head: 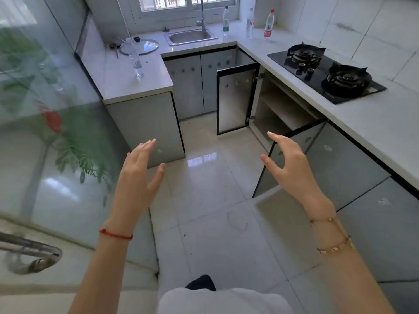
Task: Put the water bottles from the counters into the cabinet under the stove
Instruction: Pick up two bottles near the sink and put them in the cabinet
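My left hand (140, 168) and my right hand (288, 162) are raised over the floor, fingers spread, holding nothing. A clear water bottle (135, 60) stands on the left counter (127, 85). Three more stand on the far counter past the sink: a green-label bottle (225, 20), a clear bottle (250, 23) and a red-cap bottle (269, 24). The cabinet under the stove (276, 109) stands open with both doors swung out; a bare shelf shows inside. The black two-burner stove (326, 73) sits on the right counter above it.
The far cabinet door (235, 100) and the near door (292, 155) jut into the tiled floor (210, 200). A sink (190, 36) with a tap is under the window. A glass lid (139, 46) lies on the left counter. A glass door with a plant print is on my left.
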{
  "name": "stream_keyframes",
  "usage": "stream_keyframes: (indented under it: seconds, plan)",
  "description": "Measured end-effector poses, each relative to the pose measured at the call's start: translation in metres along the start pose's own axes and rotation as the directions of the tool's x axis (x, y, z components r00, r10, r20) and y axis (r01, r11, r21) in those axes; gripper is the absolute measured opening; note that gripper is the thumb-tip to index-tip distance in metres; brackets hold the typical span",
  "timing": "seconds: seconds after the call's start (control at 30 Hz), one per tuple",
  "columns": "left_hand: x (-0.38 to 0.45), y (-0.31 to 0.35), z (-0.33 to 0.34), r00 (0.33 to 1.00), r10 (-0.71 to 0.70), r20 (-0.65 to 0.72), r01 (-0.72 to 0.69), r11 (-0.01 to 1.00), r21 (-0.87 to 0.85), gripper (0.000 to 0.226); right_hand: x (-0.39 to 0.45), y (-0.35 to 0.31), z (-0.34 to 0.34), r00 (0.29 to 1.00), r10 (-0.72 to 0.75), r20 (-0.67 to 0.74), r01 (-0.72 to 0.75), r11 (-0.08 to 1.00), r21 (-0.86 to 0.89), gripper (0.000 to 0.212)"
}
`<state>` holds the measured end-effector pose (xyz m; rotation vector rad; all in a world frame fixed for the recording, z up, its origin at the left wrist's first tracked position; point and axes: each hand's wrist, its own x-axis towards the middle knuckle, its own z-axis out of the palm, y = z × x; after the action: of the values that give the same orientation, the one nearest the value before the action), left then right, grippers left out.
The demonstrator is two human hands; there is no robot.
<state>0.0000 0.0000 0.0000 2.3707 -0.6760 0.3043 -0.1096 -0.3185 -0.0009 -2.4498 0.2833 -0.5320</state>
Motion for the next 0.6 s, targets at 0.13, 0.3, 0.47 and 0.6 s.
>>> stream_keyframes:
  seconds: [0.13, 0.3, 0.47, 0.6]
  plan:
    - [0.013, -0.001, 0.012, 0.999, -0.032, -0.002, 0.032, 0.999, 0.003, 0.055, 0.014, 0.012, 0.004, 0.999, 0.033, 0.032, -0.033, 0.999, 0.008, 0.058]
    - [0.044, -0.011, 0.033, 0.998, -0.063, 0.014, 0.063, 0.998, 0.006, 0.054, 0.049, 0.031, 0.020, 0.997, 0.053, 0.065, -0.054, 0.998, 0.012, 0.057]
    - [0.098, -0.031, 0.067, 0.997, -0.076, 0.019, 0.076, 0.997, 0.004, 0.054, 0.107, 0.055, 0.046, 0.994, 0.068, 0.087, -0.070, 0.997, 0.018, 0.056]
    - [0.164, -0.050, 0.095, 0.995, -0.098, 0.025, 0.098, 0.995, -0.002, 0.054, 0.177, 0.077, 0.069, 0.992, 0.070, 0.101, -0.073, 0.997, 0.028, 0.056]
